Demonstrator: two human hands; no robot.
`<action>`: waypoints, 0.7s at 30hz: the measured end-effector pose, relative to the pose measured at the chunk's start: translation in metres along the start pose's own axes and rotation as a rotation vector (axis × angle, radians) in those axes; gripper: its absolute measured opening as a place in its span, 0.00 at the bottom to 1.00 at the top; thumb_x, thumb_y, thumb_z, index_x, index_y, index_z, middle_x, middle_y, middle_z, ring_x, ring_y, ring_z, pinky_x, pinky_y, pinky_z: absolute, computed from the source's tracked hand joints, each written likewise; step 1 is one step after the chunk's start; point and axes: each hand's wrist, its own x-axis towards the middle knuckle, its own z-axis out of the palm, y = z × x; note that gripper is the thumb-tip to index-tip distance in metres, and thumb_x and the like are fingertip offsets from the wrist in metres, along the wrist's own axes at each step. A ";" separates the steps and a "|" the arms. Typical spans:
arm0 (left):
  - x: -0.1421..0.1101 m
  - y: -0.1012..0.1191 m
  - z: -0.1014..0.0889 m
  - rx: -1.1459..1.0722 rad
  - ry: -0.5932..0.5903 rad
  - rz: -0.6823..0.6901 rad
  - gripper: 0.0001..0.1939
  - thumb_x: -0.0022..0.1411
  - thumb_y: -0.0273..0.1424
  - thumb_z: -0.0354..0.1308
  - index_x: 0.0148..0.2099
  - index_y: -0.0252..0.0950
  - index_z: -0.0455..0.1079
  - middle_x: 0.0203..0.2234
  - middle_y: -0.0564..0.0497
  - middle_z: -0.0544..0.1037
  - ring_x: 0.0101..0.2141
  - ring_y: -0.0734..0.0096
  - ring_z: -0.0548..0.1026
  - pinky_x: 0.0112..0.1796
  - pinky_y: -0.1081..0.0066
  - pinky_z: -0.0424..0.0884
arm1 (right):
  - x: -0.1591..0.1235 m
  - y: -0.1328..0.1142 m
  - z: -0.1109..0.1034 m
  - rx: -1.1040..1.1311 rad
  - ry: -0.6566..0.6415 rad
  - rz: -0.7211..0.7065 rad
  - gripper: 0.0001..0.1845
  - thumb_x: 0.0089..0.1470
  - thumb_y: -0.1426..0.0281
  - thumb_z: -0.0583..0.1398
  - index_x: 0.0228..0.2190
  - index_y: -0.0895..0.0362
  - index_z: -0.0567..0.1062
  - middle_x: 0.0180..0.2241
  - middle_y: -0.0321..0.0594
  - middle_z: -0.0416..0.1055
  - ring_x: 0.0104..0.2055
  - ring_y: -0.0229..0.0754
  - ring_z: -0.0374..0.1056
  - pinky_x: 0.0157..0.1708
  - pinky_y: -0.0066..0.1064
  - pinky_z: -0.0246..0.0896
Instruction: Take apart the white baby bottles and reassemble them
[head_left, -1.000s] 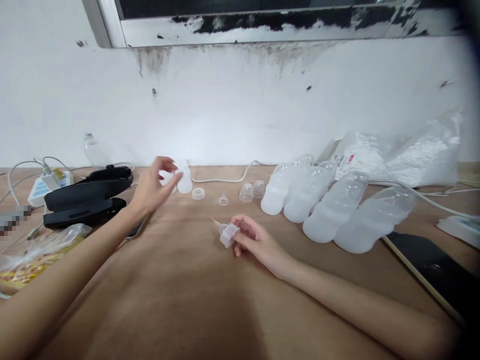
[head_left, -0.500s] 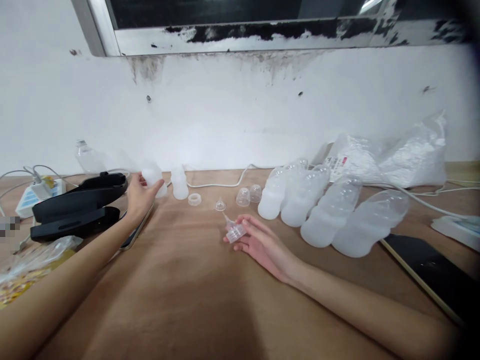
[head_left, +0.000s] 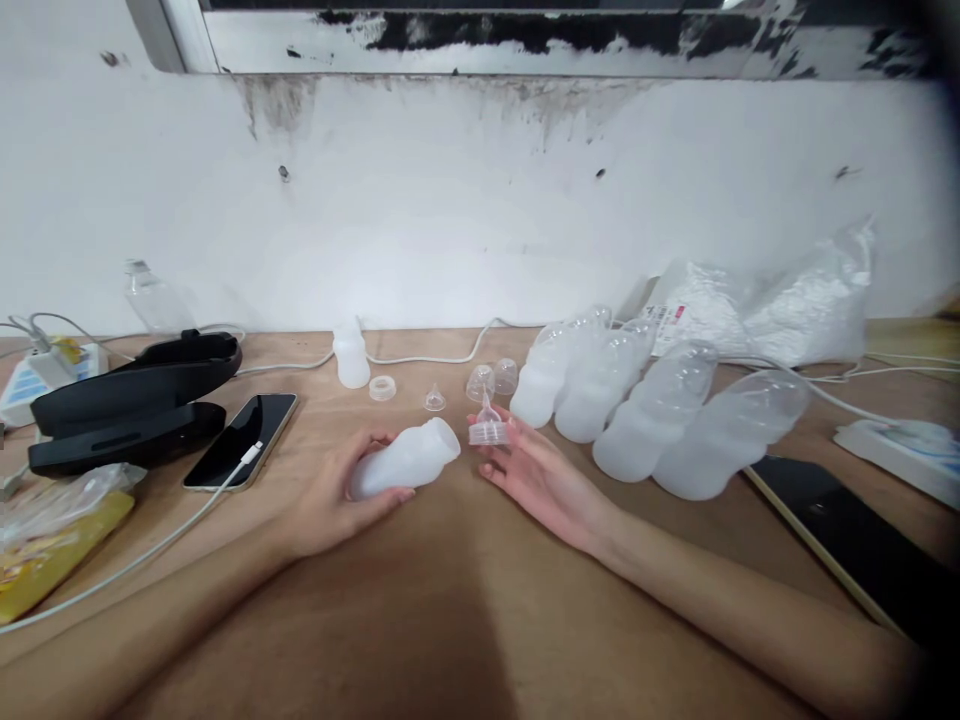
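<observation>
**Light bottle [head_left: 405, 462] in my left hand [head_left: 322, 505], teat [head_left: 489, 425] in my right hand [head_left: 551, 480]**

The bottle lies tilted, nearer me than the ring [head_left: 382, 388], mouth pointing right. My left fingers and thumb wrap its body; I judge it light, smooth, perhaps slippery, with walls that may give, so the waist is a good hold. Right of the ring, my right fingers pinch the teat's collar, likely stiffer than its soft tip. Capped bottles [head_left: 626, 440] stand farther right of the ring.
</observation>
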 end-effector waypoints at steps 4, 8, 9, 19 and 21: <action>0.001 0.001 -0.002 -0.020 0.002 0.005 0.20 0.55 0.39 0.55 0.47 0.37 0.60 0.40 0.50 0.72 0.41 0.65 0.71 0.41 0.66 0.68 | 0.001 -0.001 0.000 0.012 -0.007 0.022 0.15 0.48 0.69 0.61 0.40 0.51 0.69 0.44 0.36 0.68 0.41 0.36 0.67 0.37 0.27 0.63; 0.002 0.007 -0.004 0.041 0.026 -0.022 0.21 0.52 0.40 0.56 0.46 0.36 0.64 0.40 0.49 0.75 0.40 0.62 0.72 0.40 0.65 0.69 | -0.002 -0.004 0.004 -0.017 -0.047 -0.003 0.20 0.46 0.71 0.62 0.43 0.52 0.68 0.42 0.37 0.70 0.47 0.41 0.65 0.49 0.37 0.58; 0.003 0.009 -0.005 0.052 0.025 -0.041 0.21 0.52 0.40 0.56 0.46 0.36 0.65 0.40 0.49 0.76 0.39 0.61 0.73 0.40 0.65 0.69 | -0.003 -0.004 0.005 -0.048 -0.060 -0.016 0.21 0.45 0.72 0.63 0.44 0.53 0.68 0.41 0.37 0.70 0.47 0.41 0.65 0.51 0.38 0.57; 0.008 0.020 -0.014 -0.108 -0.149 -0.189 0.23 0.52 0.41 0.57 0.49 0.38 0.68 0.42 0.51 0.76 0.41 0.60 0.73 0.39 0.68 0.69 | -0.005 0.007 0.004 -0.440 -0.211 -0.171 0.18 0.43 0.73 0.64 0.38 0.51 0.69 0.45 0.37 0.68 0.46 0.38 0.65 0.48 0.35 0.59; 0.010 0.021 -0.017 -0.154 -0.204 -0.260 0.23 0.51 0.42 0.57 0.48 0.38 0.69 0.42 0.52 0.76 0.41 0.60 0.73 0.39 0.68 0.69 | -0.003 0.005 0.001 -0.528 -0.273 -0.200 0.22 0.44 0.74 0.63 0.43 0.49 0.67 0.49 0.38 0.66 0.46 0.38 0.65 0.47 0.35 0.61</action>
